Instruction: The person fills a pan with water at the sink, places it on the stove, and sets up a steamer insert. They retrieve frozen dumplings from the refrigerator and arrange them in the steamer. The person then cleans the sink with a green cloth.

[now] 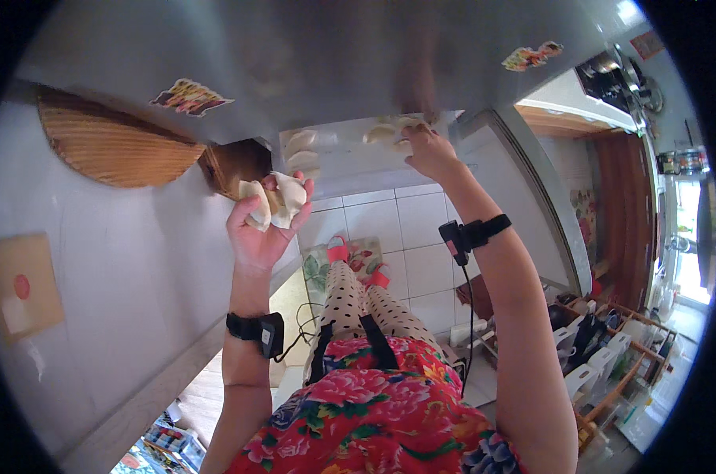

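Raised at the left, my left hand (262, 237) is palm up with a few pale, uncooked dumplings (290, 195) held between its thumb and fingers. My right hand (430, 149) reaches into a shallow, light-coloured drawer or tray (346, 172) below the grey appliance front. Its fingertips are at the dumplings on the tray's right side; whether they grip one is hard to see. One dumpling (379, 133) lies just left of those fingers. Several more dumplings (303, 159) form a column along the tray's left side.
A grey appliance front (334, 53) with food stickers spans the top. An open door (530, 178) stands at right. At left are a round wooden board (115, 142) and a brown wooden piece (230, 166). A floral mat (319, 266) lies on white floor tiles. A cable (469, 320) hangs from my right forearm.
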The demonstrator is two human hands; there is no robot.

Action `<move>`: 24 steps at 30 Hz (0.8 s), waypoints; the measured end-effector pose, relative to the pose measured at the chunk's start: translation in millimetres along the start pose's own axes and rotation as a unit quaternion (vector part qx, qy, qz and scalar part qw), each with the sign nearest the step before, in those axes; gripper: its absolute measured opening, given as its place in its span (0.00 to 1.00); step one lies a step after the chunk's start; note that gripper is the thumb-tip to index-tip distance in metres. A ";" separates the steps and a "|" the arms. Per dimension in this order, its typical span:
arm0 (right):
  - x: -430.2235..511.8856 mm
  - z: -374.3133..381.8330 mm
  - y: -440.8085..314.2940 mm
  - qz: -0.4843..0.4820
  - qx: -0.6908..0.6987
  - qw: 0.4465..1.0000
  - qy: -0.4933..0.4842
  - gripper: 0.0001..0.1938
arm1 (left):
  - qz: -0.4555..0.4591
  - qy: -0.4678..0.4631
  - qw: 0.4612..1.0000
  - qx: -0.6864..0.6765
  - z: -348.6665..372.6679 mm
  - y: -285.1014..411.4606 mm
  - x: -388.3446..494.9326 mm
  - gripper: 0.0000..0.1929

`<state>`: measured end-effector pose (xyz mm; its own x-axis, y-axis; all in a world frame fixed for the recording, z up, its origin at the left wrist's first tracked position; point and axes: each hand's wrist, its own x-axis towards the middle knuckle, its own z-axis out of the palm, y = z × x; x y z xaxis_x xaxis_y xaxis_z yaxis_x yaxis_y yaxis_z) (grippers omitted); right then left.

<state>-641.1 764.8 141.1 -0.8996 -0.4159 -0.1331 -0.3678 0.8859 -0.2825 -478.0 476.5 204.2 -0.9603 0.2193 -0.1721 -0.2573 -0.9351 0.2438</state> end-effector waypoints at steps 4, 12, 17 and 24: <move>12.2 -0.7 -0.4 0.039 0.010 0.994 -0.104 0.22 | 0.006 0.003 1.000 -0.007 -0.6 1.8 -16.1 0.13; 16.9 -4.6 -23.4 -0.194 -0.094 0.975 0.052 0.20 | 0.012 0.023 0.998 -0.060 -0.3 -5.7 -26.9 0.14; 26.9 2.3 -26.7 -0.219 -0.052 0.974 0.016 0.18 | 0.013 0.006 0.999 -0.038 5.9 -12.3 -23.1 0.16; 35.8 6.7 -27.8 -0.210 -0.022 0.977 0.018 0.15 | 0.012 0.009 1.000 -0.024 9.4 -17.9 -18.4 0.19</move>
<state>-661.5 723.9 137.8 -0.6745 -0.7380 0.0191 -0.7155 0.6471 -0.2635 -456.8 491.8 212.0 -0.9641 0.1909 -0.1847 -0.2273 -0.9527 0.2018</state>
